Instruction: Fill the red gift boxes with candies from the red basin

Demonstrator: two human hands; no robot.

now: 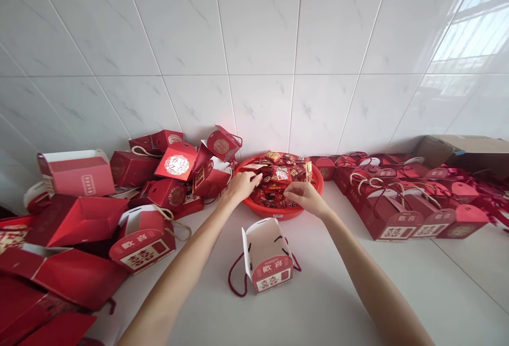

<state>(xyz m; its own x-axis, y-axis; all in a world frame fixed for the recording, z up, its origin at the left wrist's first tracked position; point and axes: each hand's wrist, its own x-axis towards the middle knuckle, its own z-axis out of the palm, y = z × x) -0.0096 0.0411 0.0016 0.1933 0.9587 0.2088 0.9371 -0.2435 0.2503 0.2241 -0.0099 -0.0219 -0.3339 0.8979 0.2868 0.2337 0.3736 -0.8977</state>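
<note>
A red plastic basin point(274, 212) against the wall is heaped with red and gold wrapped candies point(281, 174). My left hand point(244, 186) reaches over its left rim, fingers bent together against the candies at that side. At the right of the heap, my right hand point(308, 197) has its fingertips pinched close over the candies. Whatever either hand grips is hidden or too small to name. Between my forearms stands a small red gift box point(273, 274) with its top open, white inside, dark red cord handles hanging at its sides.
Open and tipped red gift boxes point(75, 224) lie in a loose pile at the left. Closed boxes with cord handles point(397, 218) stand in rows at the right. Behind them is a brown cardboard box point(465, 144). A tiled wall point(262, 43) rises behind the white tabletop point(318, 293).
</note>
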